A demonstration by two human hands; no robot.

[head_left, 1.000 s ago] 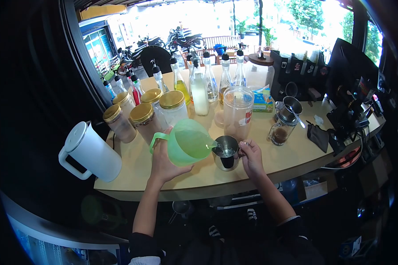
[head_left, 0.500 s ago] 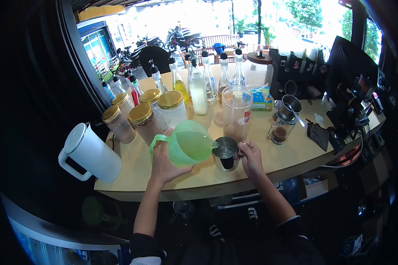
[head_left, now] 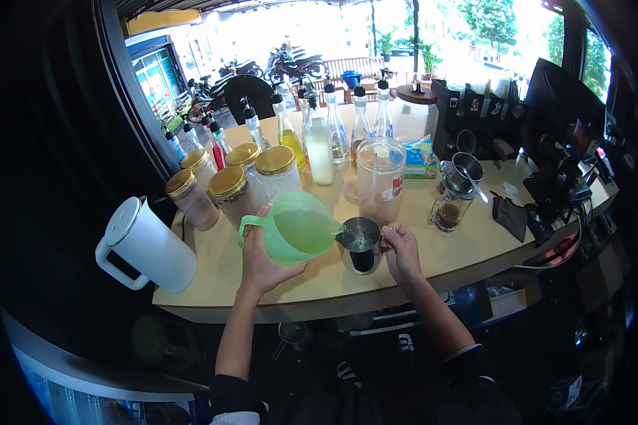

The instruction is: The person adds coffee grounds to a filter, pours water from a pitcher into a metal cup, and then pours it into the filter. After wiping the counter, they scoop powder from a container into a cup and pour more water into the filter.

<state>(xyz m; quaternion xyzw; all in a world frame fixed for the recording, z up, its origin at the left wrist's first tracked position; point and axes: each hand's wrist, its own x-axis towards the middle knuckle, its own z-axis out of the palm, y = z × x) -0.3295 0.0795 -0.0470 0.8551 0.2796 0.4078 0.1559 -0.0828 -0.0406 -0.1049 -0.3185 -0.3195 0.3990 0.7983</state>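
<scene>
A translucent green pitcher (head_left: 301,227) is tilted to the right in my left hand (head_left: 262,262), which is wrapped around its side below the handle. Its spout reaches the rim of a metal jug (head_left: 362,258), and water runs into it. My right hand (head_left: 402,251) grips the jug's handle, fingers closed. The jug stands upright near the counter's front edge. Just behind it is a tall clear plastic jar (head_left: 381,180). To the right of my right hand stands a glass mug (head_left: 448,212) of brown liquid, with a metal cup and spoon on top.
A white electric kettle (head_left: 145,244) stands at the counter's left end. Several jars with gold lids (head_left: 228,184) are behind the pitcher. Several pump bottles (head_left: 320,152) line the back. A black cloth pouch (head_left: 510,217) and a monitor (head_left: 563,106) are on the right.
The green pitcher has shifted slightly left and the jug leans or sits a touch further left. Water is still flowing from the spout; both hands keep their grips.
</scene>
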